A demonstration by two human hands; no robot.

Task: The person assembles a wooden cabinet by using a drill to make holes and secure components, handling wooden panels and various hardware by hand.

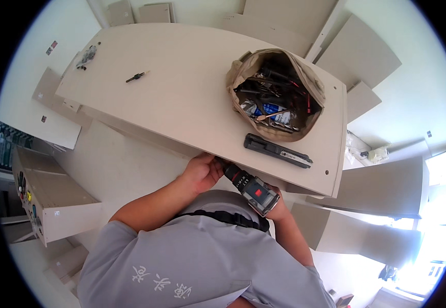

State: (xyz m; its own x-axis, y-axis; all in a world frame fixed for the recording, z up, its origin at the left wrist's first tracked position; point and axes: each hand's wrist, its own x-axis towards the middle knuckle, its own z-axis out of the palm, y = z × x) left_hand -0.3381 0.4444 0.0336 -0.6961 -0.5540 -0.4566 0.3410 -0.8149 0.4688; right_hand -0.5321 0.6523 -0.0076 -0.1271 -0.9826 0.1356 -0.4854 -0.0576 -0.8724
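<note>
A cordless drill [254, 191] in black, grey and red is in my right hand [278, 206], which wraps its handle; the drill body hides most of those fingers. Its chuck points up and left, at the near edge of the beige cabinet [182, 92]. Right beside the drill's tip, my left hand [202, 173] is closed with its fingertips against that edge. What those fingertips pinch, if anything, is too small to see. On the cabinet top, a black utility knife [278, 151] lies just beyond the drill.
An open canvas tool bag [313, 126] full of tools stands on the cabinet. A drill bit [138, 76] and a small bag of hardware [87, 56] lie farther left. Beige panels [361, 51] lean at the walls. Another cabinet [59, 205] stands at left.
</note>
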